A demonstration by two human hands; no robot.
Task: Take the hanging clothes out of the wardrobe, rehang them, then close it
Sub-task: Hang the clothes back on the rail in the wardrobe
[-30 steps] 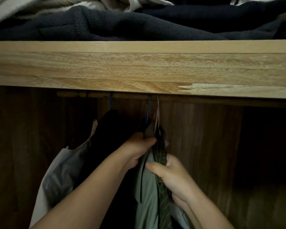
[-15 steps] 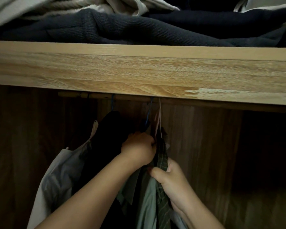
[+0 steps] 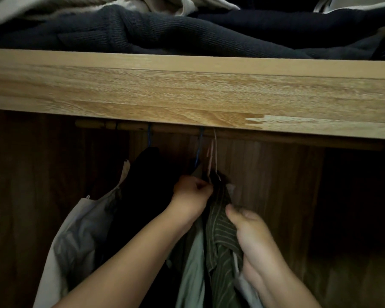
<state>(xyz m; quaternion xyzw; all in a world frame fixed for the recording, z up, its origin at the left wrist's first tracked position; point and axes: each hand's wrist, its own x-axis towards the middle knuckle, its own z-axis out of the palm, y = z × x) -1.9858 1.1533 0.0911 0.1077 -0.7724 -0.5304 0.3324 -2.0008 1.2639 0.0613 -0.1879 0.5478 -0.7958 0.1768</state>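
Right hand (image 3: 251,232) shifted rightward, gripping striped shirt (image 3: 220,225) (hung on rail); left hand (image 3: 192,193) fisted at its hanger neck, just left.

Rail (image 3: 276,138) mostly hidden behind shelf (image 3: 187,90); garments' (image 3: 220,241) hems cut off

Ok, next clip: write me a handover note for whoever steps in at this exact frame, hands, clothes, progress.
Left hand: grip closed at the neck of the dark green striped shirt, by its pale pink hanger.
Right hand: holding the striped shirt lower down.
On the wooden rail: black garment, white garment, pale green shirt and the striped shirt; hangers appear hooked.
Done: cannot tell which round this is.
Left: finish this shirt, close the wardrobe.
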